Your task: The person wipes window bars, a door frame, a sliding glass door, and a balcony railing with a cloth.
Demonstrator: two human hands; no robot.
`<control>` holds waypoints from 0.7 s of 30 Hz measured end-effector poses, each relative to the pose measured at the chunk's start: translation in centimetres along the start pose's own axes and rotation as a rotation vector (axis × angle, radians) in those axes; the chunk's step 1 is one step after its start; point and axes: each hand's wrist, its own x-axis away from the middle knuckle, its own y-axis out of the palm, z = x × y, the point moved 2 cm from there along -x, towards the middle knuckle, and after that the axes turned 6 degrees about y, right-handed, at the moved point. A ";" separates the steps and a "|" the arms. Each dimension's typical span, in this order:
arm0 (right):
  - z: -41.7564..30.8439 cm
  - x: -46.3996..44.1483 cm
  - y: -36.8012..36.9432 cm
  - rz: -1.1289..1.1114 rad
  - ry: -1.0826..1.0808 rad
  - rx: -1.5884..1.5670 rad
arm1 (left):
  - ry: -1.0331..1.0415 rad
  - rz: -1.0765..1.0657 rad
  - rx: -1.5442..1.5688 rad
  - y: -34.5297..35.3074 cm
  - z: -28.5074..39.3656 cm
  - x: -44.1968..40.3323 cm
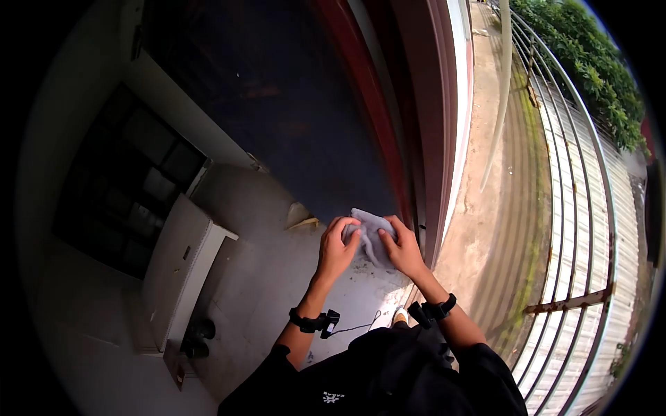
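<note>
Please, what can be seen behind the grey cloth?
Behind the grey cloth, held by the left hand and right hand, the floor and the dark door are partly visible. What the cloth directly covers cannot be seen.

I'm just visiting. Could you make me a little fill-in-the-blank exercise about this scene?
1. The left hand and right hand hold a piece of soft grey ____.
2. The left wristband is coloured ____.
3. The metal railing stands on the picture's ____ side.
4. The pale piece of furniture stands on the picture's ____ side.

Missing words: cloth; black; right; left.
</note>
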 end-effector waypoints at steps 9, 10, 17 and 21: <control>2.4 -1.8 -1.1 -0.064 0.008 -0.075 | 0.059 0.171 -0.183 3.5 2.1 -1.0; 2.3 -2.3 -1.5 -0.102 0.009 -0.097 | 0.095 0.210 -0.245 3.8 2.9 -1.5; -4.5 -6.9 -3.4 -0.238 -0.078 -0.424 | 0.208 0.381 -0.489 2.0 8.9 -8.3; -8.4 -9.4 -3.1 -0.330 -0.205 -0.452 | 0.343 0.526 -0.550 -0.8 13.0 -13.2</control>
